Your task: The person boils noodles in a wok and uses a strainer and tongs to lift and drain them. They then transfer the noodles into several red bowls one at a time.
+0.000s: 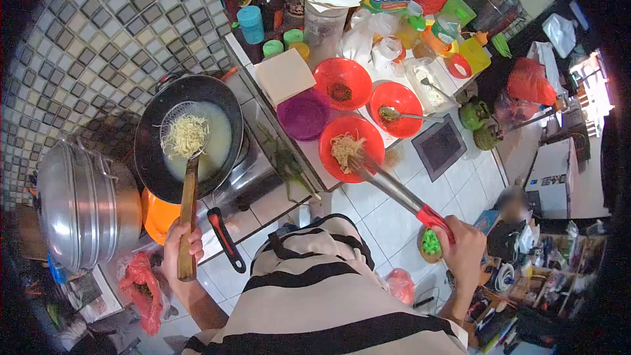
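My left hand [182,250] is wrapped round the wooden handle of a strainer [188,207]. Pale noodles [186,137] lie in its mesh bowl, over cloudy liquid in a black wok [152,174]. In my right hand [464,250] are metal tongs with a red grip [401,194]. Their tips touch noodles [347,150] in the nearest red bowl [371,164]. Behind it stand a red bowl with dark seasoning [355,73] and another red bowl [406,105] with a spoon [420,117] in it. A purple bowl [303,115] is beside them.
A large metal steamer [85,204] stands left of the wok, near an orange object [158,217]. The wok's black handle [227,240] juts toward my body. Bottles, jars and a white tub [430,85] crowd the counter's back. Far right, a person [511,204] is partly visible.
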`<state>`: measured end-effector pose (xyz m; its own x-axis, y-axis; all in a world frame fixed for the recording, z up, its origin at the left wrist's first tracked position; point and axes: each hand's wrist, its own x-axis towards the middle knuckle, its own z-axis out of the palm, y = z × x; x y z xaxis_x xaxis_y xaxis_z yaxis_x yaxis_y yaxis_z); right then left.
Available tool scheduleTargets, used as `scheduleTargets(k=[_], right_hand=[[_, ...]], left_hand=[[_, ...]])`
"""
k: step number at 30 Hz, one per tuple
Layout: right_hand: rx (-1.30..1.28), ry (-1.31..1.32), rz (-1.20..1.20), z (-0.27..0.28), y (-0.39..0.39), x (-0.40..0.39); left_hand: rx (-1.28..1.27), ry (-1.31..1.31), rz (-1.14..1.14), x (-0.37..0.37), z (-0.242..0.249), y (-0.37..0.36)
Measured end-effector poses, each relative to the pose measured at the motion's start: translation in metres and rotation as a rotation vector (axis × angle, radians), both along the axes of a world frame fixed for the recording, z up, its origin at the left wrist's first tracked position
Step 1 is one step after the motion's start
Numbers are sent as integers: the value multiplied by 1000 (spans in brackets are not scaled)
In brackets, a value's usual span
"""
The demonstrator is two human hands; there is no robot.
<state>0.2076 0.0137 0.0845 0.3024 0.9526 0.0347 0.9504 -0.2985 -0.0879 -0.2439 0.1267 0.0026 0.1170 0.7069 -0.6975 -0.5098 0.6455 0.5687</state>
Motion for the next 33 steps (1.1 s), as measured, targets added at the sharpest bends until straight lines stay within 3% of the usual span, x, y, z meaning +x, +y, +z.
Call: scheduleTargets(k=[7,10,13,33], right_hand=[[7,-119,18,-13,11,-3],[88,-78,23,-18,11,2],[-1,-82,5,-24,14,2],[9,-108,32,-16,18,-1]], left_hand=[[15,-33,12,-3,-2,-1],[15,8,12,-1,3,-2],[51,-10,7,-3,-1,-3],[23,-26,5,-6,1,-2]])
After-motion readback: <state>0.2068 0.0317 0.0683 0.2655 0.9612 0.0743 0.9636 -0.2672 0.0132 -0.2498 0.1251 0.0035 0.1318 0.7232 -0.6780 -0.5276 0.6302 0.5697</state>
